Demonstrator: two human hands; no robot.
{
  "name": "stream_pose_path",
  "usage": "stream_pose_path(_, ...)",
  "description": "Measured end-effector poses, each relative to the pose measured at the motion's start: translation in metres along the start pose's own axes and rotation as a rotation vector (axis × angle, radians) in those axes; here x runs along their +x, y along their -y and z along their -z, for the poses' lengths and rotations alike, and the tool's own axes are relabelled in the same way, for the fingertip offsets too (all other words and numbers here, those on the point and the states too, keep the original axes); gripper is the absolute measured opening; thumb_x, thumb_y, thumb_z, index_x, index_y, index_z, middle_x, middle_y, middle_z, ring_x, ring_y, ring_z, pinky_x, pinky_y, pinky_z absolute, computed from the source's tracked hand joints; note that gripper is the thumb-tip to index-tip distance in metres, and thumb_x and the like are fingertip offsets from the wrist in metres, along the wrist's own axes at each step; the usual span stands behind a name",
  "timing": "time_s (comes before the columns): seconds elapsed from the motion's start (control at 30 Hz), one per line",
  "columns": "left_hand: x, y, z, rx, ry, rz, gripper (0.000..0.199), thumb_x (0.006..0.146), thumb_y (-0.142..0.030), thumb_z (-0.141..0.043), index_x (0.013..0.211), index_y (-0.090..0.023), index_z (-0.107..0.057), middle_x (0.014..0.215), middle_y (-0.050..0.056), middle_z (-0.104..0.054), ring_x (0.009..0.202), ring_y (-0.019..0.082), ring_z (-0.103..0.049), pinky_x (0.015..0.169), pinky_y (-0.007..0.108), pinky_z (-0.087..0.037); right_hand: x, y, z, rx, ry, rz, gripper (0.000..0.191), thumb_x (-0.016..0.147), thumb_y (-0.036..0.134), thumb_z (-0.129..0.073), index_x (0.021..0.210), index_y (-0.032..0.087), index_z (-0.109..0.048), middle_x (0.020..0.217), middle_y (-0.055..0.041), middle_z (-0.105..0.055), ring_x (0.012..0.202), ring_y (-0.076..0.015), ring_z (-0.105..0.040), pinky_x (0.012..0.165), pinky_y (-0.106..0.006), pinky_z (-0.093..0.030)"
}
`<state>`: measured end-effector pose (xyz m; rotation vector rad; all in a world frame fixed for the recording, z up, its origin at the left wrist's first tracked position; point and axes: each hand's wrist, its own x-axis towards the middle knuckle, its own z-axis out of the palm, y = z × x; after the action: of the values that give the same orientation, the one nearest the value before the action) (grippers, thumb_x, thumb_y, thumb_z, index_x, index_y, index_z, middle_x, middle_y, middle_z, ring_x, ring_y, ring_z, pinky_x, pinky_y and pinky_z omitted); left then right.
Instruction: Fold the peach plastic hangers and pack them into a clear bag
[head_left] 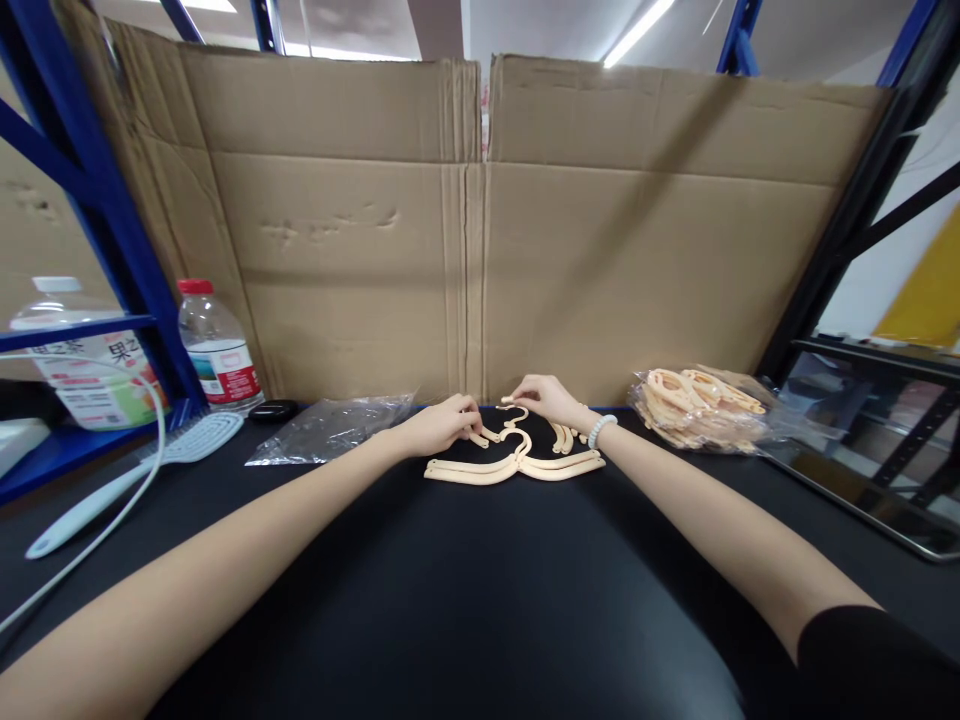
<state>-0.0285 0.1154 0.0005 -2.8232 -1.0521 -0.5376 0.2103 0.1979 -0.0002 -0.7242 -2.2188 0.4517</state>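
A cream clothes hanger [480,472] lies spread on the black table, its hook pointing away from me. Just behind it, my left hand [444,424] has its fingers closed on a cream hanger part [478,438]. My right hand [551,398], with a pale beaded bracelet [601,430] at the wrist, pinches the end of another small cream hanger piece [510,401]. Between the hands is a further hook-shaped piece [514,414]. More cream hanger parts [562,438] lie beneath my right wrist, partly hidden by it.
A clear bag of cream hanger parts [694,405] sits at the right, near a dark glossy panel [862,480]. Leftward are a flat plastic bag [330,428], a hairbrush [199,438], a red-capped bottle [217,350] and a white cable [159,430]. Cardboard [345,250] walls the back.
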Motion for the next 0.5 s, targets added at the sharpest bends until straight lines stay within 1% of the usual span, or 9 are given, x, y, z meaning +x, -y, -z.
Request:
stream_pose_path(0.1,-0.003,-0.006,0.004,0.016,-0.095,0.043,0.022,0.084,-0.004,-0.044,0.089,-0.019,-0.061,0.1,0.007,-0.058,0.094,0.02,-0.055,0.08,0.032,-0.047,-0.005,0.011,0.008,0.129,-0.202,-0.066,0.018,0.079,0.033,-0.064,0.079,0.016,-0.07,0.076,-0.0047,-0.066,0.067,-0.0143,-0.058,0.062,-0.027,-0.044)
stream_pose_path(0.2,-0.008,-0.019,0.01,0.017,-0.219,0.093,0.029,0.085,-0.002,-0.038,0.097,-0.019,-0.058,0.102,0.008,-0.058,0.095,0.02,-0.056,0.08,0.034,-0.048,-0.019,0.03,0.017,0.277,-0.308,-0.154,0.03,0.082,0.043,-0.057,0.088,0.015,-0.065,0.065,-0.0027,-0.063,0.05,-0.0119,-0.056,0.047,-0.024,-0.04)
stream_pose_path(0.27,-0.013,-0.033,0.014,-0.009,-0.268,0.113,0.035,0.083,0.001,-0.034,0.103,-0.018,-0.056,0.101,0.007,-0.059,0.082,0.016,-0.06,0.073,0.031,-0.05,-0.034,0.047,0.021,0.363,-0.324,-0.2,0.033,0.082,0.045,-0.056,0.09,0.014,-0.063,0.061,-0.002,-0.062,0.045,-0.0116,-0.056,0.04,-0.022,-0.036)
stream_pose_path(0.3,-0.015,-0.041,0.015,-0.033,-0.28,0.111,0.037,0.082,0.002,-0.033,0.104,-0.017,-0.055,0.099,0.007,-0.06,0.074,0.014,-0.06,0.068,0.028,-0.05,-0.044,0.056,0.022,0.403,-0.327,-0.216,0.032,0.081,0.045,-0.058,0.09,0.014,-0.062,0.062,-0.0032,-0.064,0.047,-0.0127,-0.059,0.039,-0.021,-0.036)
stream_pose_path(0.33,-0.017,-0.05,0.015,-0.056,-0.294,0.109,0.039,0.082,0.003,-0.031,0.106,-0.017,-0.055,0.098,0.007,-0.06,0.074,0.013,-0.061,0.066,0.026,-0.051,-0.054,0.066,0.021,0.439,-0.321,-0.231,0.031,0.08,0.044,-0.059,0.089,0.014,-0.062,0.066,-0.0049,-0.066,0.05,-0.0139,-0.063,0.04,-0.021,-0.038)
stream_pose_path(0.37,-0.02,-0.059,0.015,-0.091,-0.324,0.1,0.039,0.084,0.002,-0.03,0.106,-0.017,-0.055,0.1,0.007,-0.061,0.081,0.014,-0.062,0.069,0.025,-0.052,-0.064,0.075,0.02,0.487,-0.313,-0.252,0.03,0.079,0.043,-0.06,0.089,0.014,-0.062,0.07,-0.0065,-0.068,0.054,-0.015,-0.065,0.041,-0.021,-0.041)
stream_pose_path(0.43,-0.024,-0.079,0.013,-0.244,-0.444,0.054,0.03,0.09,-0.005,-0.035,0.098,-0.018,-0.061,0.103,0.009,-0.064,0.096,0.018,-0.062,0.083,0.032,-0.051,-0.083,0.09,0.014,0.681,-0.27,-0.336,0.027,0.074,0.038,-0.067,0.089,0.015,-0.064,0.077,-0.0079,-0.071,0.061,-0.016,-0.068,0.046,-0.021,-0.046)
stream_pose_path(0.47,-0.025,-0.088,0.012,-0.307,-0.484,0.054,0.028,0.091,-0.007,-0.037,0.095,-0.018,-0.064,0.103,0.009,-0.065,0.1,0.019,-0.061,0.089,0.036,-0.049,-0.092,0.095,0.01,0.746,-0.247,-0.366,0.026,0.073,0.036,-0.068,0.089,0.015,-0.065,0.079,-0.008,-0.071,0.063,-0.0162,-0.068,0.047,-0.021,-0.047)
stream_pose_path(0.5,-0.027,-0.097,0.01,-0.378,-0.497,0.074,0.027,0.092,-0.01,-0.04,0.093,-0.018,-0.066,0.104,0.01,-0.066,0.102,0.02,-0.061,0.091,0.037,-0.048,-0.1,0.1,0.006,0.801,-0.226,-0.393,0.024,0.072,0.033,-0.068,0.089,0.016,-0.066,0.081,-0.0081,-0.072,0.065,-0.017,-0.069,0.048,-0.022,-0.048)
